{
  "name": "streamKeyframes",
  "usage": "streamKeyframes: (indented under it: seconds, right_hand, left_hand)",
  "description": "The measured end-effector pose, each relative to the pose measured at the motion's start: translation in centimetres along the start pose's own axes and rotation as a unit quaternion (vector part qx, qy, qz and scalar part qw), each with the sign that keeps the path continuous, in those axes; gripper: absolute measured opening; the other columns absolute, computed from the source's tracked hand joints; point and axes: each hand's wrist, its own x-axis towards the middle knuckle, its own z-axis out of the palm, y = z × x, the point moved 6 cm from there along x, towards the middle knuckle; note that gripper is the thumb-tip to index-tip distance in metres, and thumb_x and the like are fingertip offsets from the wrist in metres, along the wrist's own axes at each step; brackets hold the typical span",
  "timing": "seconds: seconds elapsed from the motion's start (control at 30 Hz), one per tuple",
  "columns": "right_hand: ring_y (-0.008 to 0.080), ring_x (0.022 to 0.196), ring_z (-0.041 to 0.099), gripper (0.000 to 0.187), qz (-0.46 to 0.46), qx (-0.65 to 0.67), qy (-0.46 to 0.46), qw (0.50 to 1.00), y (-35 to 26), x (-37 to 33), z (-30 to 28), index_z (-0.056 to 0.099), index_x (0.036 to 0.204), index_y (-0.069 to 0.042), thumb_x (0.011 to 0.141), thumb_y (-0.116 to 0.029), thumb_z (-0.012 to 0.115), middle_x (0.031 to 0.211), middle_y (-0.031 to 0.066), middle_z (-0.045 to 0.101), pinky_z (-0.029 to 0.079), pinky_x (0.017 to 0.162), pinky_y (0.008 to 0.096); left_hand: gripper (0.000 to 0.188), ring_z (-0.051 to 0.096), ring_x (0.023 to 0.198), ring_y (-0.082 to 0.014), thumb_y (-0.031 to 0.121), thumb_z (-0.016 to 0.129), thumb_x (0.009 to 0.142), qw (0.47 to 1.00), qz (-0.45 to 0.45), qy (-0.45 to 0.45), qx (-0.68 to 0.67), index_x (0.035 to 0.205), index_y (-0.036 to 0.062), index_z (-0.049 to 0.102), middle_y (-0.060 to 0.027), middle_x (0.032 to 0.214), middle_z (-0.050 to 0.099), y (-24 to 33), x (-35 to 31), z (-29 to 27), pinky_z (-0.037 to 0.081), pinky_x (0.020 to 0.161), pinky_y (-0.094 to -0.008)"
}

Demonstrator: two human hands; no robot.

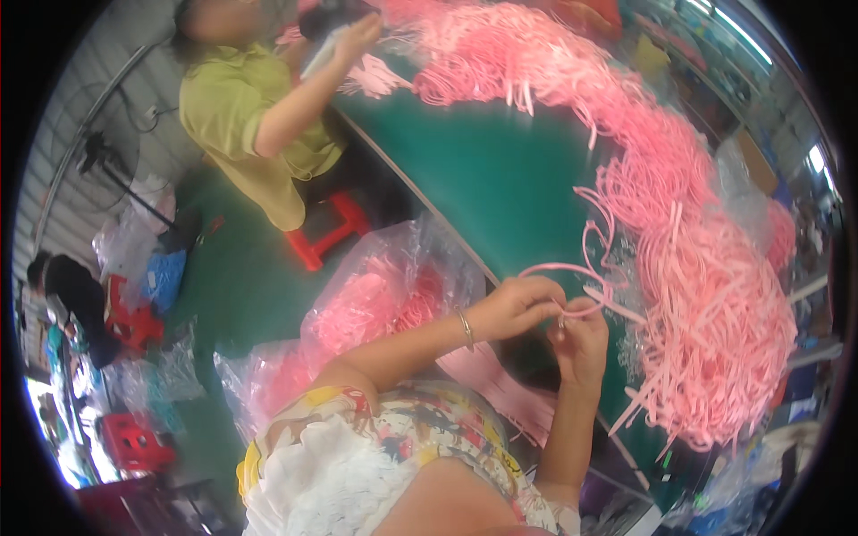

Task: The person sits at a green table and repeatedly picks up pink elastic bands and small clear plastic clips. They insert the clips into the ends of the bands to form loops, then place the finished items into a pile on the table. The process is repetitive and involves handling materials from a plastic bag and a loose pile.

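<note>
My left hand (525,305) and my right hand (581,344) meet over the near edge of the green table, with fingertips pinched close together. Both grip a thin pink cord (572,266), which curls in loops above my fingers and trails toward the heap. Something small and shiny shows at my right fingertips, too small to make out. A large heap of pink cords (706,330) lies just right of my hands. Beside it are small clear or silvery pieces (626,344), partly hidden by the cords.
The green table (500,179) stretches away ahead. Clear plastic bags of pink cords (357,308) stand on my left, and a pink bundle (500,389) lies by my lap. Across the left corner a person in a green shirt (241,107) handles something white near a red stool (326,232).
</note>
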Motion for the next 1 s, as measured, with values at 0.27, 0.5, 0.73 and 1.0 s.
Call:
streamKeyframes:
  seconds: [0.27,0.5,0.73,1.0]
  right_hand:
    - [0.0137,0.064,0.056,0.014,0.020,-0.056,0.012,0.998,0.7,-0.9,0.1,0.057,0.088,0.001,0.076,0.003,0.064,0.080,0.0096,0.061,0.044,0.052,0.0230]
    - [0.0131,0.059,0.055,0.015,0.034,-0.108,-0.016,0.993,1.4,-1.8,0.8,0.057,0.088,0.002,0.075,0.004,0.065,0.075,0.0085,0.060,0.042,0.052,0.0223]
    - [0.0120,0.059,0.054,0.012,0.005,-0.136,-0.025,0.990,1.4,-2.8,1.6,0.058,0.086,0.002,0.076,0.004,0.064,0.076,0.0068,0.059,0.042,0.052,0.0222]
    - [0.0098,0.059,0.051,0.013,0.031,-0.197,-0.028,0.979,2.2,-4.1,1.0,0.056,0.084,-0.001,0.077,-0.001,0.067,0.075,0.0045,0.058,0.039,0.051,0.0206]
  left_hand:
    - [0.023,0.048,0.055,-0.0100,0.024,0.066,0.087,0.991,-0.058,-0.093,-0.073,0.085,0.0026,0.060,-0.0047,0.065,0.053,0.3,-0.3,-0.2,0.035,0.048,-0.0275]
    - [0.021,0.056,0.063,-0.0097,0.021,0.070,0.084,0.955,-0.141,-0.217,-0.148,0.083,0.0023,0.060,-0.0045,0.075,0.067,-0.7,-1.5,0.1,0.042,0.055,-0.0238]
    - [0.015,0.063,0.074,-0.0087,0.013,0.069,0.084,0.926,-0.211,-0.199,-0.240,0.080,0.0025,0.058,-0.0075,0.084,0.070,0.6,-2.9,0.3,0.047,0.062,-0.0220]
    - [0.024,0.062,0.068,-0.0080,0.019,0.069,0.085,0.954,-0.149,-0.226,-0.128,0.075,0.0000,0.059,-0.0063,0.076,0.069,1.0,-4.0,0.7,0.046,0.058,-0.0234]
